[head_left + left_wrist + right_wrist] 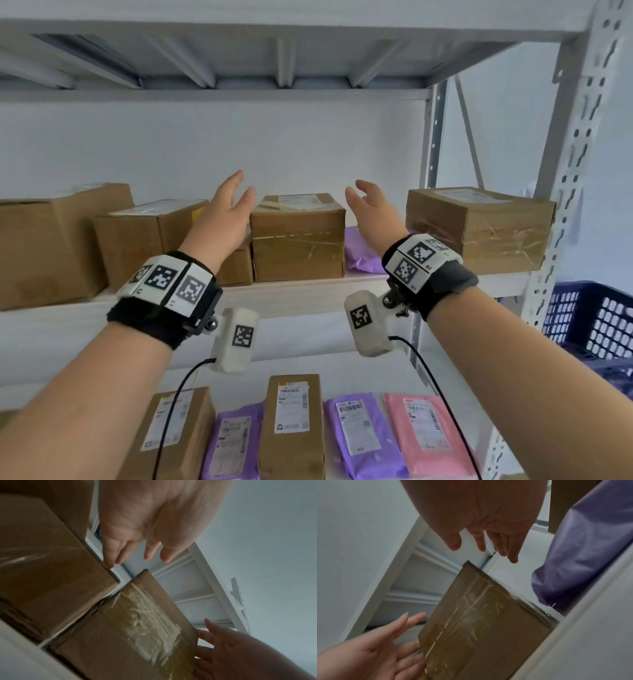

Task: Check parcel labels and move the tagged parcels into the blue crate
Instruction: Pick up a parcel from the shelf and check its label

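A taped cardboard box stands in the middle of the upper shelf, a white label on its top. My left hand is raised just left of it, fingers straight and spread, holding nothing. My right hand is raised just right of it, also spread and empty. Neither hand touches the box. The blue crate sits low at the far right, outside the shelf frame.
More cardboard boxes flank the middle one, and a purple mailer lies between it and the right box. The lower shelf holds labelled boxes, purple mailers and a pink mailer. A perforated grey upright bounds the right side.
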Motion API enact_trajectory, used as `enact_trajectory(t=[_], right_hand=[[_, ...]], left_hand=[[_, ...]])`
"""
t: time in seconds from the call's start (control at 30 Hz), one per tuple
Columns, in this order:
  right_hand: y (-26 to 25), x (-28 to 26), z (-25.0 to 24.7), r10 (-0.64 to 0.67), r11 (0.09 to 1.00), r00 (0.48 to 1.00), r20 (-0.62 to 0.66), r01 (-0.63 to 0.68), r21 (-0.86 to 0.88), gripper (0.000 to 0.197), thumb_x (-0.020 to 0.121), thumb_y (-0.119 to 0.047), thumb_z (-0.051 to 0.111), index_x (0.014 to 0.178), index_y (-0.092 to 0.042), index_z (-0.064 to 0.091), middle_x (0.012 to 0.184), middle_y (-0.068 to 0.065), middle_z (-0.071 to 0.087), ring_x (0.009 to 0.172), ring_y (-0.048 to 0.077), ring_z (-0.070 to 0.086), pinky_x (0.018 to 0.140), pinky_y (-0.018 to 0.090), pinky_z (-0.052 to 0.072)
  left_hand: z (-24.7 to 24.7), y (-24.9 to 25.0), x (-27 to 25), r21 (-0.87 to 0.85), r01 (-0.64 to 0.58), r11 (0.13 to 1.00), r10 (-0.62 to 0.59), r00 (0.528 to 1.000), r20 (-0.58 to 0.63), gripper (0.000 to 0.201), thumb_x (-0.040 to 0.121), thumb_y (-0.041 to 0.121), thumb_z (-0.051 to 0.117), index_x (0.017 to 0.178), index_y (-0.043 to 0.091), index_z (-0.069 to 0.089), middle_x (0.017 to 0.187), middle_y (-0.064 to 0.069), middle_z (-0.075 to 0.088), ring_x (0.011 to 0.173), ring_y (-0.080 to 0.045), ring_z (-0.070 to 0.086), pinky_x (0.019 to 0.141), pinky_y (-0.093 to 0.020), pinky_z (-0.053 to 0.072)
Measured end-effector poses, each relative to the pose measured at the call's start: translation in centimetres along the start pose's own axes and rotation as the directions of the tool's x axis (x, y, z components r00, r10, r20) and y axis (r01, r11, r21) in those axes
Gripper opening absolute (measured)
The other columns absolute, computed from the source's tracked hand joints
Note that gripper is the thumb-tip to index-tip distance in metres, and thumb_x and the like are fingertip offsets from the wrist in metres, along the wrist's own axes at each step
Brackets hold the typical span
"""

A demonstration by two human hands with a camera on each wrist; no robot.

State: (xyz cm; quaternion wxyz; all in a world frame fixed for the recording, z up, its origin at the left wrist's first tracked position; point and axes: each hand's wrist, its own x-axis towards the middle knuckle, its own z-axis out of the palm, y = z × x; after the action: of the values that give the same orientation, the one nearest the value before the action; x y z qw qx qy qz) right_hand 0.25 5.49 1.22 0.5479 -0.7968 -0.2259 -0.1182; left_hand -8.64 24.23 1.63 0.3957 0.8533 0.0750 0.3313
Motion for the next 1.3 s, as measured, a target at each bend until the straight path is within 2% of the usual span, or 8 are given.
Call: enact_trajectory(t=[0.3, 0.47, 0.63, 0.8, 0.9, 1.13, 1.2, 1.3], right_hand=[[-1.6, 0.7, 2.8, 0.157, 0.987, 0.987, 0.038, -0.156, -0.028, 0.06, 0.1, -0.049, 0.032, 0.15, -0.017, 0.023, 0.15, 0.009, 0.036, 0.137, 0.027, 0.036, 0.108, 0.034, 0.027], [-1.1, 1.1, 3.5, 0.168, 0.984, 0.984, 0.056, -0.165, -0.064, 0.054, 0.097, -0.05, 0.038, 0.13, -0.008, 0.048, 0.115, 0.004, 0.049, 0.108, 0.021, 0.048, 0.1, 0.038, 0.037], [-1.5, 0.5, 3.3, 0.141, 0.989, 0.988, 0.059, -0.137, -0.062, 0.044, 0.099, -0.036, 0.037, 0.123, -0.003, 0.055, 0.121, 0.017, 0.059, 0.112, 0.032, 0.055, 0.101, 0.047, 0.041], [-1.4, -0.4, 2.8, 0.075, 0.997, 0.997, 0.024, -0.076, 0.031, 0.037, 0.098, -0.03, 0.042, 0.124, -0.008, 0.055, 0.117, 0.009, 0.062, 0.107, 0.026, 0.058, 0.094, 0.04, 0.048], [-1.6, -1.3, 2.1, 0.01, 0.997, 1.0, -0.008, -0.009, 0.073, 0.039, 0.097, -0.027, 0.044, 0.132, -0.012, 0.051, 0.12, 0.003, 0.061, 0.107, 0.021, 0.058, 0.085, 0.032, 0.049], [-2.0, -4.6, 1.3, -0.126, 0.96, 0.986, -0.11, 0.149, 0.239, 0.06, 0.092, -0.027, 0.051, 0.147, -0.016, 0.031, 0.139, 0.0, 0.051, 0.124, 0.016, 0.051, 0.103, 0.04, 0.046], [-1.7, -5.6, 1.1, -0.166, 0.943, 0.978, -0.125, 0.195, 0.27, 0.055, 0.095, -0.015, 0.049, 0.147, -0.015, 0.031, 0.137, -0.002, 0.052, 0.122, 0.01, 0.052, 0.102, 0.033, 0.046], [-1.2, -7.0, 1.1, -0.212, 0.924, 0.97, -0.122, 0.24, 0.297, 0.056, 0.095, -0.011, 0.048, 0.148, -0.016, 0.031, 0.134, -0.008, 0.053, 0.118, 0.0, 0.053, 0.1, 0.022, 0.046]], left_hand=[[0.7, -0.2, 1.6, 0.212, -0.043, 0.976, -0.015, 0.963, 0.268, 0.056, 0.103, 0.048, 0.016, 0.152, 0.023, 0.022, 0.158, 0.004, 0.025, 0.144, -0.017, 0.025, 0.112, -0.027, 0.02], [0.6, -0.6, 1.5, 0.248, -0.029, 0.968, -0.039, 0.963, 0.267, 0.055, 0.103, 0.049, 0.017, 0.152, 0.025, 0.024, 0.157, 0.003, 0.029, 0.143, -0.018, 0.028, 0.114, -0.032, 0.022], [0.6, -0.4, 1.1, 0.272, 0.007, 0.962, -0.075, 0.968, 0.239, 0.059, 0.102, 0.051, 0.018, 0.153, 0.02, 0.021, 0.157, -0.003, 0.029, 0.142, -0.022, 0.03, 0.115, -0.038, 0.025], [0.3, 0.4, -0.3, 0.242, 0.017, 0.97, -0.068, 0.976, 0.205, 0.059, 0.103, 0.048, 0.022, 0.153, 0.017, 0.021, 0.157, -0.004, 0.027, 0.143, -0.023, 0.029, 0.112, -0.035, 0.026], [0.1, 0.6, -1.2, 0.176, 0.008, 0.984, -0.038, 0.985, 0.169, 0.059, 0.102, 0.049, 0.027, 0.153, 0.02, 0.02, 0.158, 0.0, 0.027, 0.143, -0.02, 0.028, 0.111, -0.034, 0.025], [-0.2, 1.0, -4.2, -0.259, -0.091, 0.962, 0.1, 0.995, 0.022, 0.047, 0.101, 0.036, 0.042, 0.147, 0.031, 0.036, 0.137, 0.023, 0.048, 0.128, 0.001, 0.043, 0.11, -0.028, 0.036], [-0.2, 1.2, -5.3, -0.377, -0.113, 0.919, 0.121, 0.993, -0.002, 0.045, 0.101, 0.029, 0.045, 0.145, 0.032, 0.038, 0.131, 0.028, 0.051, 0.123, 0.01, 0.046, 0.105, -0.017, 0.038], [0.0, 0.8, -6.5, -0.47, -0.141, 0.871, 0.141, 0.989, -0.036, 0.05, 0.1, 0.023, 0.048, 0.148, 0.029, 0.035, 0.14, 0.021, 0.049, 0.127, 0.007, 0.045, 0.109, -0.023, 0.036]])
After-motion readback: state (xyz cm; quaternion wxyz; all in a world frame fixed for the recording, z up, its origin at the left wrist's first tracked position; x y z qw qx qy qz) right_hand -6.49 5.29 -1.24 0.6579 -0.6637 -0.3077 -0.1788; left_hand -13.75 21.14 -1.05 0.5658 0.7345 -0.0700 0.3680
